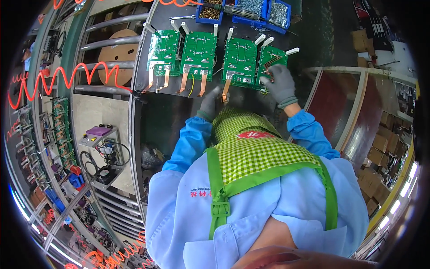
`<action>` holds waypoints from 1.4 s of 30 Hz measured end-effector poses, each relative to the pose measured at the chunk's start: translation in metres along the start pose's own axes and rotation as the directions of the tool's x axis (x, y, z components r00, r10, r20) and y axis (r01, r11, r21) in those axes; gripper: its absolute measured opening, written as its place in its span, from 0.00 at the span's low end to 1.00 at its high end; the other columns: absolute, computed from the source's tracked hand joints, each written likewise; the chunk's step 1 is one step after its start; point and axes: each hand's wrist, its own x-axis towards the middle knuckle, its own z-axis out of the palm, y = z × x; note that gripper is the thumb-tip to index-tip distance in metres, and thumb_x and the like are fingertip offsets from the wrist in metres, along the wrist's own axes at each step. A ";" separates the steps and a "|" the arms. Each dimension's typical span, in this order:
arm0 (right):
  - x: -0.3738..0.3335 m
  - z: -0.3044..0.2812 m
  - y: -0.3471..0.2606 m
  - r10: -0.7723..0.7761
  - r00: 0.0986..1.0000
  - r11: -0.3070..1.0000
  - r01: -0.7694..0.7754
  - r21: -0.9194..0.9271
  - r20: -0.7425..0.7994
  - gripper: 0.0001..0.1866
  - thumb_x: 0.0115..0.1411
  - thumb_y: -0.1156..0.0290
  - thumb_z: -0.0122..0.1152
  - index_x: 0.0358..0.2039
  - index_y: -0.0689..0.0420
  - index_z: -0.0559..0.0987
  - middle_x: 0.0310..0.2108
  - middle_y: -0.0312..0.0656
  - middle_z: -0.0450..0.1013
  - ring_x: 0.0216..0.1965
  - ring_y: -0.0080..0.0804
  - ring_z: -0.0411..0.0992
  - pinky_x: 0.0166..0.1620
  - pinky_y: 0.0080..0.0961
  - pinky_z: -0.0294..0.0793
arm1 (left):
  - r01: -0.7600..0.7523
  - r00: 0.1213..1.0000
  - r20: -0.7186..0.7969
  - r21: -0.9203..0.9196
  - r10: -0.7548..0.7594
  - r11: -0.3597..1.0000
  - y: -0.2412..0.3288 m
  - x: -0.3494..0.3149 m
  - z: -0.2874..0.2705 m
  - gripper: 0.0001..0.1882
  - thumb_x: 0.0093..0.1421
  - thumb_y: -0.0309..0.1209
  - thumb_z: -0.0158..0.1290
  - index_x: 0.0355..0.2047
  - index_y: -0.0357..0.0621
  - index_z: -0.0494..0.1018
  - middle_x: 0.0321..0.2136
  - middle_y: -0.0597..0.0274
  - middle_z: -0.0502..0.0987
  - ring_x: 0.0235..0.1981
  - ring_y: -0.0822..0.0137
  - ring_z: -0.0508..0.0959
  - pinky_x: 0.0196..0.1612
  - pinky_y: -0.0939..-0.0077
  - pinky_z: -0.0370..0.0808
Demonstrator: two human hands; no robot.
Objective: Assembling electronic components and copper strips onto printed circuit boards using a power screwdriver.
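Note:
Four green circuit boards lie in a row along the bench; white posts stand up at their far corners. At the rightmost board, my right hand in a grey glove has its fingers closed on a bent copper strip. My left hand, also gloved, is by the bench's near edge, beside the copper strip hanging from the third board. Its fingers are dim and partly hidden. Copper strips also extend from the second board and the leftmost board.
Blue bins of small metal fasteners stand at the far side, with a power screwdriver across them. A wrench lies to their left. An orange coiled hose crosses the metal racks at left. Cardboard boxes are stacked at right.

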 end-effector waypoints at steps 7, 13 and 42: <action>-0.004 0.012 0.041 0.102 0.988 0.976 -0.076 -0.205 0.117 0.10 0.51 0.59 0.56 0.28 0.52 0.73 0.30 0.41 0.68 0.32 0.41 0.69 0.33 0.39 0.69 | -0.082 0.996 0.044 0.172 0.075 0.982 -0.063 -0.018 0.015 0.19 0.62 0.33 0.42 0.50 0.33 0.60 0.41 0.46 0.71 0.36 0.60 0.75 0.35 0.74 0.73; -0.022 -0.005 0.055 -0.074 0.997 0.982 0.075 -0.171 0.013 0.10 0.52 0.63 0.54 0.34 0.52 0.75 0.33 0.40 0.70 0.33 0.39 0.69 0.33 0.36 0.69 | -0.112 0.994 0.030 0.260 0.108 0.959 -0.064 -0.004 0.063 0.16 0.62 0.36 0.44 0.47 0.42 0.62 0.43 0.51 0.71 0.38 0.63 0.75 0.33 0.77 0.72; -0.032 -0.024 0.007 -0.337 0.938 0.939 0.329 0.102 0.075 0.08 0.53 0.65 0.55 0.31 0.53 0.75 0.26 0.41 0.71 0.29 0.40 0.69 0.33 0.35 0.68 | 0.138 0.923 0.382 -0.417 0.036 0.899 -0.064 0.063 0.052 0.13 0.61 0.28 0.44 0.45 0.37 0.64 0.38 0.51 0.71 0.38 0.61 0.73 0.41 0.67 0.76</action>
